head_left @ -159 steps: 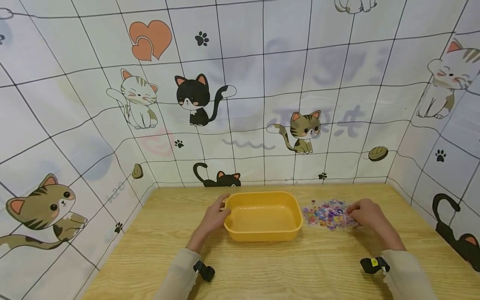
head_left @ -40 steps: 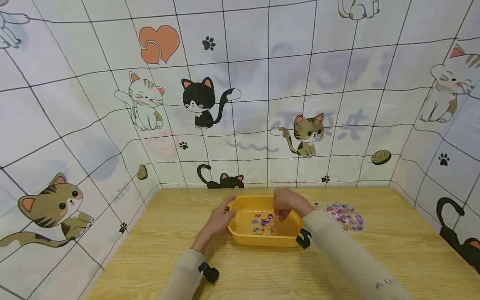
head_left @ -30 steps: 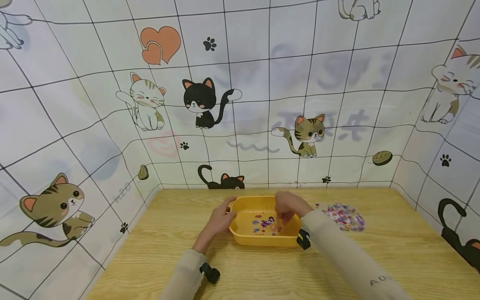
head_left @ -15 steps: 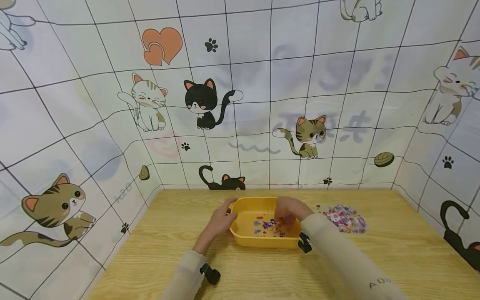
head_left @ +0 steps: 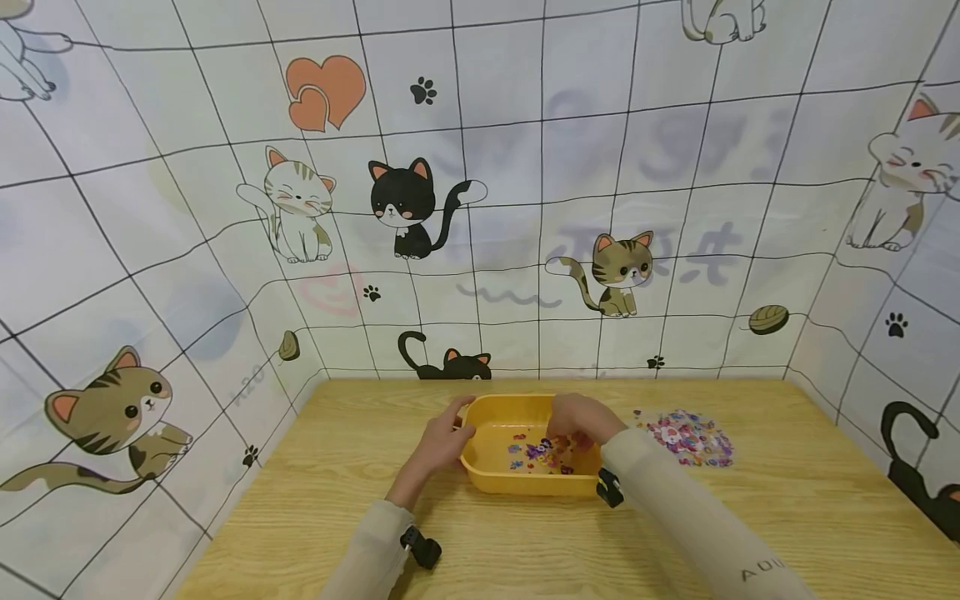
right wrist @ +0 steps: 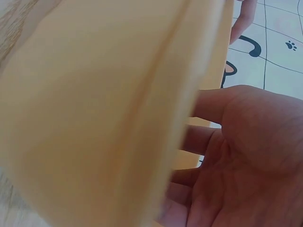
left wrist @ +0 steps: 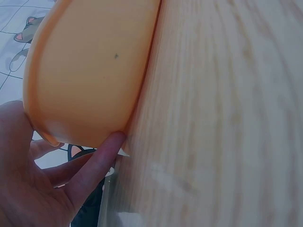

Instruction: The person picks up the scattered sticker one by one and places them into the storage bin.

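Observation:
A shallow yellow plastic basin sits on the table. My left hand grips its left end, thumb at the rim; in the left wrist view its fingers lie along the outer end wall. My right hand reaches over the rim, fingers pointing down into the right half. Small shiny multicoloured flat pieces lie scattered on the basin floor beside and below those fingers. In the right wrist view the basin wall hides the right fingertips, so I cannot tell whether they pinch any pieces.
A flat heap of similar colourful pieces lies on the wooden table right of the basin, a stray dark piece near it. Behind stands a wall sheet with cat drawings. A black wrist camera sits on the left sleeve.
My right hand has gone from the heap into the basin, where pieces now lie on the floor. Lately it shifts only slightly there, and more pieces show near its fingers. My left hand stays at the rim.

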The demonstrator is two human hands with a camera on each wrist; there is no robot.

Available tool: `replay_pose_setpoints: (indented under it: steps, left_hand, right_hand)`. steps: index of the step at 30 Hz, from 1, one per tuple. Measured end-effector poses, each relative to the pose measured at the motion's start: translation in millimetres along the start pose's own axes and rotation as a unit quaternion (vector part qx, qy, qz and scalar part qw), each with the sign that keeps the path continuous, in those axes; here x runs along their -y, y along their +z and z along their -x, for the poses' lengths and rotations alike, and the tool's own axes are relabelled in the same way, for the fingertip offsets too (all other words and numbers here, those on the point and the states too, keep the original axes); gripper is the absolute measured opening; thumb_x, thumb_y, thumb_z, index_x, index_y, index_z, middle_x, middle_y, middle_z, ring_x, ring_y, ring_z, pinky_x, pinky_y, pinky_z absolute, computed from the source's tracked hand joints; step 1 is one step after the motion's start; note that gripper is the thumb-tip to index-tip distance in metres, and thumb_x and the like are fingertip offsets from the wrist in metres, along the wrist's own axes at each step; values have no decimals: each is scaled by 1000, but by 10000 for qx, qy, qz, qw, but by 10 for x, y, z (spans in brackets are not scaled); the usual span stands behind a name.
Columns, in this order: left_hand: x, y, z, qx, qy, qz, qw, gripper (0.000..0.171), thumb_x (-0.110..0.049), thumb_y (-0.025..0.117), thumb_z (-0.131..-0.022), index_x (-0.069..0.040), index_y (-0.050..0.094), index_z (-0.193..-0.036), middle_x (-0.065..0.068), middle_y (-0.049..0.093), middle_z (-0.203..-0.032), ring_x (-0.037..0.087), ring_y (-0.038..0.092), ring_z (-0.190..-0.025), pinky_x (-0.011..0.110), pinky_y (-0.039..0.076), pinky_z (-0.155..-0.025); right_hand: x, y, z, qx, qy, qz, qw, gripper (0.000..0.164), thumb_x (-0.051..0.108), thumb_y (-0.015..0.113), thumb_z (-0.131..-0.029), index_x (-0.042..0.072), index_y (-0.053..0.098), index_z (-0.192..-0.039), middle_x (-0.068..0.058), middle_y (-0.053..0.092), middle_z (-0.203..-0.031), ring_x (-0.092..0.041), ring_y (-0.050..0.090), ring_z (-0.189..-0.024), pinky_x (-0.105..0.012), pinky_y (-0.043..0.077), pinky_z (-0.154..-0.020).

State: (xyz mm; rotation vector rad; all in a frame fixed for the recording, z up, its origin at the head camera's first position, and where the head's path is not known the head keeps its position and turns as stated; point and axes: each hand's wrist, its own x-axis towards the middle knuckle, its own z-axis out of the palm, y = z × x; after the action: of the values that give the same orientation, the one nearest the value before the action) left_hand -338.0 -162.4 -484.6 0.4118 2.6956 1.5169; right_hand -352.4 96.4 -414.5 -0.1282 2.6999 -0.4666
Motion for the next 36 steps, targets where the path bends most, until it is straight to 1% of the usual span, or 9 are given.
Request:
replay_pose_setpoints:
  steps: [6, 9, 11, 16, 20, 22, 27, 31, 36]
  left_hand:
    - [-5, -2, 9, -27, -13, -46, 10000, 57, -17, 53, -99, -20, 43, -155, 22, 66, -114, 23, 69, -82, 37, 63, -48]
    - [-8, -2, 12, -26, -12, -38, 10000, 57, -16, 53, -99, -18, 43, -156, 22, 65, -114, 23, 69, -81, 37, 63, -48]
    - [-7, 0, 13, -24, -25, -53, 10000, 57, -17, 53, -100, -19, 43, -156, 22, 65, -114, 23, 69, -82, 37, 63, -49]
    - [-3, 6, 8, -74, 5, -192, 9998, 56, -16, 53, -100, -19, 44, -155, 22, 66, -115, 23, 70, -84, 35, 63, -49]
    - [-5, 13, 0, -106, 24, -239, 9997, 57, -17, 53, -100, -16, 44, -156, 22, 67, -114, 23, 69, -85, 34, 63, -49]
    - [-5, 14, -5, -105, 16, -247, 9996, 57, -17, 53, -99, -16, 44, -155, 21, 67, -113, 22, 69, -84, 34, 63, -49]
    - [4, 12, -15, -106, 29, -282, 9995, 57, -18, 53, -99, -17, 44, -155, 20, 67, -112, 21, 68, -83, 33, 63, -50]
    - [10, 11, -17, -75, 3, -187, 9998, 57, -17, 53, -99, -19, 44, -155, 21, 67, -113, 21, 69, -83, 34, 63, -49]
    - [14, 14, -16, -74, -19, -151, 9999, 57, -18, 54, -98, -23, 45, -154, 20, 67, -114, 22, 70, -82, 36, 63, -48]
  right_hand:
    - [-23, -35, 38, -23, -135, 131, 9998, 26, 23, 70, -96, 5, 72, -78, 3, 42, -53, -13, 48, -46, -21, 49, -44]
    - [-42, -96, 86, -116, -394, 90, 9991, 30, 22, 68, -97, 6, 65, -71, 3, 36, -52, -12, 42, -44, -21, 44, -42]
    - [-53, -150, 131, -228, -643, 49, 9977, 30, 21, 66, -97, 5, 67, -72, 3, 41, -54, -11, 41, -45, -23, 47, -43]
    - [-103, -308, 262, -647, -1268, -89, 9898, 27, 22, 66, -99, 6, 69, -77, 2, 48, -61, -17, 55, -52, -33, 63, -57]
    - [-175, -444, 388, -945, -1637, -251, 9817, 30, 20, 65, -100, 9, 61, -73, 2, 44, -59, -28, 66, -59, -32, 61, -57]
    - [-232, -497, 440, -1091, -1745, -293, 9781, 30, 20, 64, -101, 9, 60, -73, 0, 48, -60, -29, 68, -61, -29, 59, -55]
    - [-449, -584, 516, -1425, -1861, -512, 9708, 22, 21, 62, -102, 5, 67, -87, -8, 64, -74, -25, 67, -64, -28, 59, -56]
    - [-683, -611, 567, -1835, -1878, -770, 9618, 20, 20, 59, -103, 4, 68, -95, -9, 65, -79, -19, 64, -64, -28, 58, -55]
    - [-984, -604, 656, -2307, -1835, -1031, 9500, 16, 18, 59, -103, 6, 67, -96, -8, 67, -83, -15, 62, -64, -28, 56, -58]
